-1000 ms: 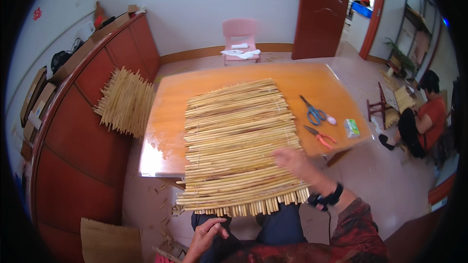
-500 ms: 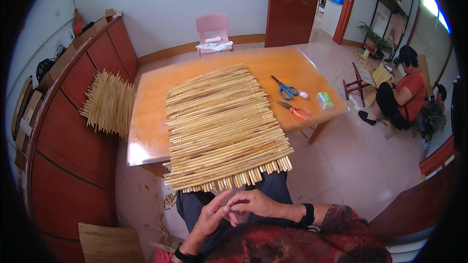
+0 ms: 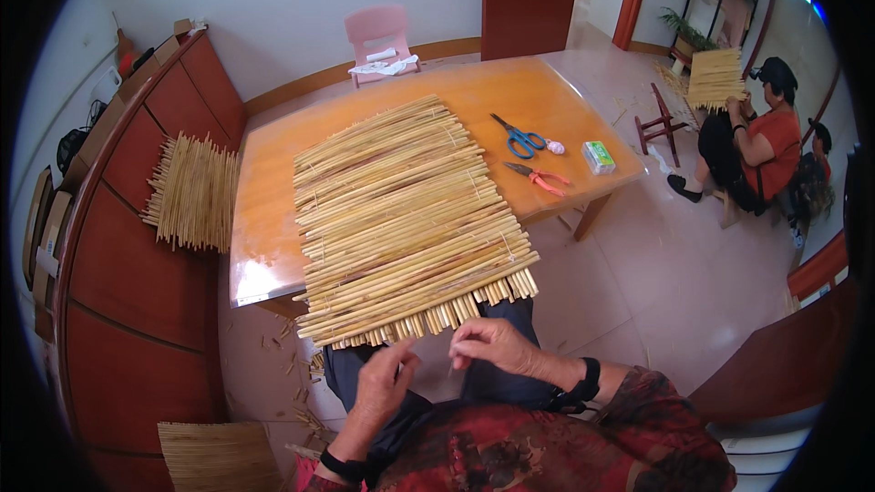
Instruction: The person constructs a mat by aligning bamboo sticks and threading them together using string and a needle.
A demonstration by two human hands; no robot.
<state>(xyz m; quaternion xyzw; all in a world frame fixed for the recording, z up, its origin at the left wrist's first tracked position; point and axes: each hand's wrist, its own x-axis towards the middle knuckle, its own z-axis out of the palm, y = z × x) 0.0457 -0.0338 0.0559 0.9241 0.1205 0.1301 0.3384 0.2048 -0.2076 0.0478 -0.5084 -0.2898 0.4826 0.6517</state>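
at the far left, a long red cabinet point(image 3: 137, 282) runs along the wall, with a stack of sticks point(image 3: 193, 191) upright against its front. rightward, a mat of thin, straw-coloured sticks point(image 3: 410, 219) lies across an orange-brown table point(image 3: 264, 255), its near end overhanging the edge above the wearer's dark-trousered legs. the left hand point(image 3: 385, 378), fingers loosely curled, is just beside that end; the right hand point(image 3: 497, 346), further right, has thumb and fingertips drawn together. whether either grips anything is too small to tell. next on the table come blue-handled scissors point(image 3: 519, 138), red-handled pliers point(image 3: 538, 178) and a green-and-white box point(image 3: 598, 157). far right, a seated person in red point(image 3: 770, 146) holds another mat point(image 3: 715, 79).
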